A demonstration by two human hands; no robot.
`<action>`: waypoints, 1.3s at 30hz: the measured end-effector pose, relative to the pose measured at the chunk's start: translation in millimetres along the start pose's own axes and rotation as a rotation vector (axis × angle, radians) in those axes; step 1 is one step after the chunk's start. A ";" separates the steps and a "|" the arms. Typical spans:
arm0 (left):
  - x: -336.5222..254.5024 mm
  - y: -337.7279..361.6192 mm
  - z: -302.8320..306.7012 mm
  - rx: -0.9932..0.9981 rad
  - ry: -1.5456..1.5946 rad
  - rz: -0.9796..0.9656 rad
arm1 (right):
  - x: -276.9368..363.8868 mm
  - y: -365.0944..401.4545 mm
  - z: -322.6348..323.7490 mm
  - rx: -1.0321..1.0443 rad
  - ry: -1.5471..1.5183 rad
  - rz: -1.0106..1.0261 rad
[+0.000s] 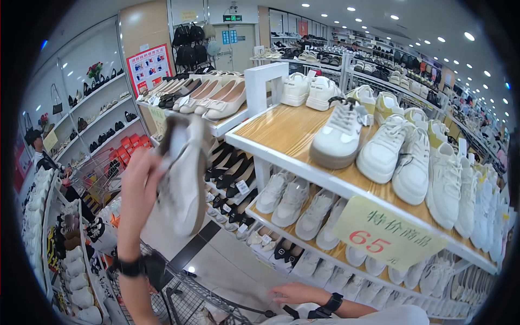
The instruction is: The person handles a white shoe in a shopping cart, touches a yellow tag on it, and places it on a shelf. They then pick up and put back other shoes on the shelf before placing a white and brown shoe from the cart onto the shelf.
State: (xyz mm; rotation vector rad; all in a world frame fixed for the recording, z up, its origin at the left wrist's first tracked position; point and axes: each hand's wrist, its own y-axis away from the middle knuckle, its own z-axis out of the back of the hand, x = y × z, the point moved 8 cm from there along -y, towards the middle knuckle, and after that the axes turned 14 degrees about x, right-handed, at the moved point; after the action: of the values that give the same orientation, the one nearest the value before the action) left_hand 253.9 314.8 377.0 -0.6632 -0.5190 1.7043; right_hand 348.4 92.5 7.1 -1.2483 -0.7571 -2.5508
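Raised at left centre, my left hand [142, 181] grips a white sneaker [187, 187] by its opening; the toe points down and the shoe is somewhat blurred. My right hand [298, 293] is low in the view, by the handle of a wire cart [203, 303]; its fingers are blurred, and whether they hold anything is not clear. To the right, a white sneaker with a tan sole [336, 138] stands on the wooden top of a display shelf [265, 130], beside more white sneakers [382, 149].
A yellow price sign [382, 233] hangs on the shelf's front edge, above lower rows of white shoes [292, 200]. Flat shoes [227, 97] stand on a neighbouring rack. At far left a person [40, 151] is near a red-filled cart [103, 168].
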 end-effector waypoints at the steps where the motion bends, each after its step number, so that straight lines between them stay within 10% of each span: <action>1: -10.2 -34.8 -9.0 0.004 0.023 -0.040 | -10.2 6.1 4.0 0.001 0.004 0.006; 3: -30.1 -100.4 -34.1 0.038 0.074 -0.150 | -27.5 20.3 26.3 -0.229 0.143 0.061; 13: -86.5 -259.5 -201.9 0.380 0.195 -0.333 | -69.0 80.8 32.7 -0.126 -0.034 -0.030; 22: -58.8 -242.6 -201.4 0.198 0.357 -0.215 | -92.5 71.0 48.3 -0.050 0.095 -0.131; 29: -3.5 -185.1 -261.2 0.672 0.746 0.128 | -65.2 69.1 81.4 -0.088 0.124 -0.008; 39: -11.3 -208.6 -297.7 0.687 1.228 0.104 | 18.2 170.2 145.6 -0.678 0.191 0.154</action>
State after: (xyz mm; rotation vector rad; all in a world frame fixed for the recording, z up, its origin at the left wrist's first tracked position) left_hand 606.5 349.1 294.8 -1.0452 0.9255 1.1325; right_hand 502.4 25.8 156.6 -1.1244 0.2686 -2.8277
